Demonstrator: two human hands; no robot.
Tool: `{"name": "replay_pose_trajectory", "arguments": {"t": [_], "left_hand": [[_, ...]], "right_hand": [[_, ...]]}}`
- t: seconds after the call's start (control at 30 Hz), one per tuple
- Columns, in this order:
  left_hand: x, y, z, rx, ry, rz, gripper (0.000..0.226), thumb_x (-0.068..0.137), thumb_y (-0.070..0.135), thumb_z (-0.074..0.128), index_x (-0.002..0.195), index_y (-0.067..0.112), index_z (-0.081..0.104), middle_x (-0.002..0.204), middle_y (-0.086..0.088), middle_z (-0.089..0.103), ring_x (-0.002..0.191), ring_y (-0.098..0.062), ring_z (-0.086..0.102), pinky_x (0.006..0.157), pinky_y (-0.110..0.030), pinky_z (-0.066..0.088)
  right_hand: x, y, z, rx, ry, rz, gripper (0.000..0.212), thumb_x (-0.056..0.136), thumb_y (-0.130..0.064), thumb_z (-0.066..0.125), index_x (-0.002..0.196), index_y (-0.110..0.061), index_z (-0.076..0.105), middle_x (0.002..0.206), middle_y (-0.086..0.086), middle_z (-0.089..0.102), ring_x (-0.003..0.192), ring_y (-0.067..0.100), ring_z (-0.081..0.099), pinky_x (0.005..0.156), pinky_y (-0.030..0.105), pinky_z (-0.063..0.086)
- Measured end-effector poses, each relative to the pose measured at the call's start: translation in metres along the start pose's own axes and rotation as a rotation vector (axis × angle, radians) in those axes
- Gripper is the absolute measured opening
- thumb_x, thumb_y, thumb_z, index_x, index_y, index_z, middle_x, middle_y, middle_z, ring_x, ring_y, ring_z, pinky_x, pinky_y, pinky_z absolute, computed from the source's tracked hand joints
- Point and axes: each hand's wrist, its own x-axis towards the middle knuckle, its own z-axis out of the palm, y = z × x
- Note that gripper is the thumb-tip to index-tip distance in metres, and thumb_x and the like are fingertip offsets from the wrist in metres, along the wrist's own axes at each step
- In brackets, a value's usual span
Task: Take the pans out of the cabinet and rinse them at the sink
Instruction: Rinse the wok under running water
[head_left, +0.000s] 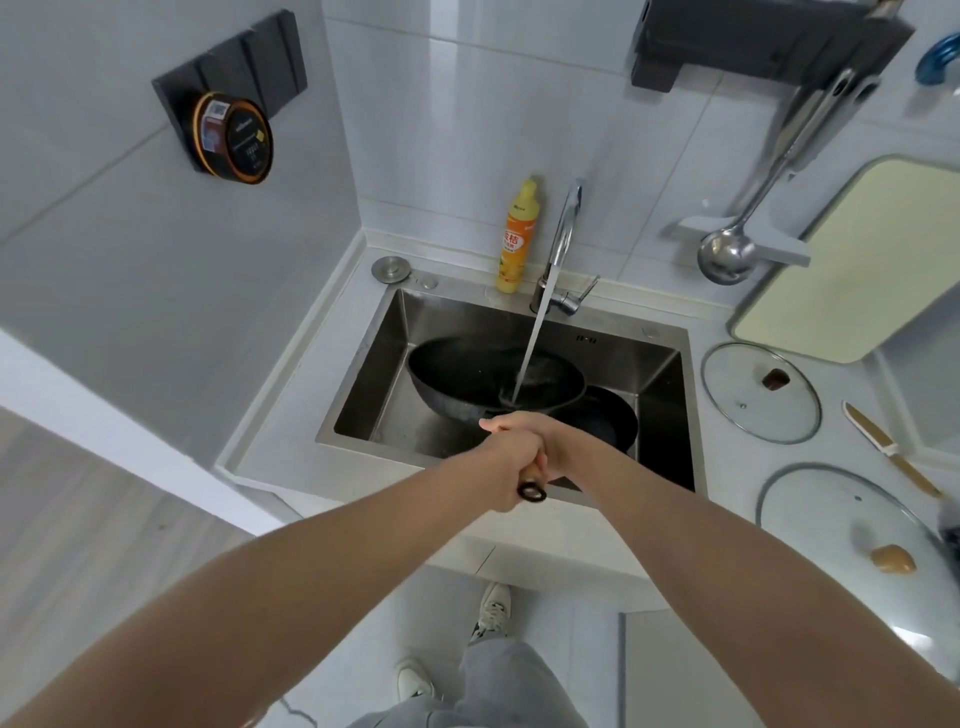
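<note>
A black wok-like pan (467, 374) hangs tilted inside the steel sink (374, 364). Water streams from the faucet (563, 228) into its right side. My left hand (511, 462) and my right hand (558, 441) are both wrapped around the pan's handle at the sink's front edge; a black hanging ring (532, 491) pokes out below my left hand. A second black pan (613, 421) lies lower in the sink, partly hidden behind the first pan and my hands.
A yellow dish soap bottle (517, 239) stands behind the sink. Two glass lids (761, 392) (841, 519), a knife (891, 449) and a cream cutting board (857, 260) sit on the counter to the right. A ladle (727, 254) hangs on the wall.
</note>
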Motion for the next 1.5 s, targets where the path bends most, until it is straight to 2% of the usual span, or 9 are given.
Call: {"name": "replay_pose_trajectory", "arguments": {"t": [0.13,0.37,0.5,0.63,1.07,1.17,1.3,1.37,1.5], "left_hand": [[0.001,0.005,-0.005,-0.219,-0.127,-0.118,0.019,0.086,0.003,0.057,0.104,0.008,0.061,0.075,-0.004,0.062,0.053,-0.008,0.056,0.054,-0.019,0.052],[0.015,-0.03,-0.01,-0.385,-0.306,-0.15,0.01,0.085,0.002,0.056,0.092,0.009,0.056,0.056,-0.001,0.055,0.043,-0.007,0.054,0.045,-0.017,0.051],[0.023,-0.049,-0.001,-0.332,-0.309,-0.096,0.011,0.086,0.001,0.055,0.088,0.011,0.053,0.056,-0.002,0.055,0.046,-0.008,0.052,0.046,-0.02,0.05],[0.029,-0.062,0.007,-0.13,-0.202,0.107,0.003,0.085,0.006,0.053,0.087,0.008,0.052,0.056,-0.004,0.055,0.045,-0.013,0.051,0.049,-0.027,0.05],[0.03,-0.068,0.012,0.192,0.059,0.254,0.031,0.088,0.012,0.051,0.118,0.003,0.05,0.075,-0.011,0.064,0.051,-0.017,0.061,0.049,-0.028,0.055],[0.024,-0.046,0.014,0.207,0.03,0.218,0.063,0.087,0.009,0.048,0.146,0.016,0.03,0.071,-0.011,0.062,0.05,-0.018,0.06,0.045,-0.025,0.053],[0.01,-0.016,0.009,0.064,-0.032,0.059,0.023,0.087,0.005,0.046,0.106,0.005,0.06,0.053,-0.005,0.054,0.038,-0.011,0.052,0.039,-0.019,0.044],[0.005,-0.009,0.005,-0.033,-0.087,-0.026,0.011,0.085,0.004,0.048,0.083,0.008,0.058,0.058,-0.003,0.056,0.045,-0.01,0.054,0.04,-0.017,0.044],[0.007,-0.015,0.0,-0.249,-0.201,-0.116,0.017,0.082,-0.001,0.052,0.097,0.007,0.056,0.077,-0.005,0.055,0.057,-0.01,0.055,0.054,-0.019,0.05]], "right_hand": [[0.0,0.008,0.0,-0.199,0.092,0.065,0.013,0.096,-0.003,0.04,0.088,-0.007,0.049,0.081,0.001,0.047,0.061,0.018,0.045,0.038,0.015,0.034],[-0.016,0.005,-0.011,-0.248,0.032,0.17,0.032,0.099,-0.038,0.053,0.102,-0.007,0.061,0.088,0.01,0.063,0.079,0.019,0.06,0.079,0.024,0.051],[-0.003,0.023,-0.026,-0.141,0.099,0.047,0.034,0.081,-0.041,0.078,0.069,-0.013,0.063,0.064,0.002,0.067,0.054,0.015,0.062,0.059,0.026,0.054],[0.001,0.034,-0.031,-0.061,0.04,-0.033,0.038,0.076,-0.043,0.082,0.057,-0.015,0.065,0.067,0.003,0.066,0.058,0.014,0.059,0.073,0.031,0.051],[0.014,0.044,-0.032,0.079,-0.07,-0.104,0.041,0.081,-0.042,0.079,0.056,-0.019,0.056,0.062,0.0,0.058,0.057,0.013,0.057,0.094,0.035,0.052],[0.009,0.031,-0.033,0.074,-0.063,-0.074,0.042,0.083,-0.041,0.076,0.053,-0.02,0.056,0.059,-0.002,0.056,0.053,0.01,0.057,0.072,0.028,0.053],[0.0,0.012,-0.026,-0.112,-0.015,0.009,0.029,0.09,-0.038,0.062,0.105,-0.015,0.073,0.071,0.006,0.061,0.059,0.019,0.062,0.057,0.029,0.049],[0.001,0.006,-0.023,-0.061,-0.045,0.032,0.044,0.094,-0.026,0.054,0.132,-0.006,0.051,0.081,0.007,0.053,0.065,0.023,0.051,0.058,0.032,0.043],[0.0,0.004,-0.028,-0.177,-0.033,0.1,0.035,0.096,-0.028,0.056,0.126,-0.01,0.06,0.085,0.012,0.068,0.07,0.026,0.065,0.062,0.029,0.052]]}}
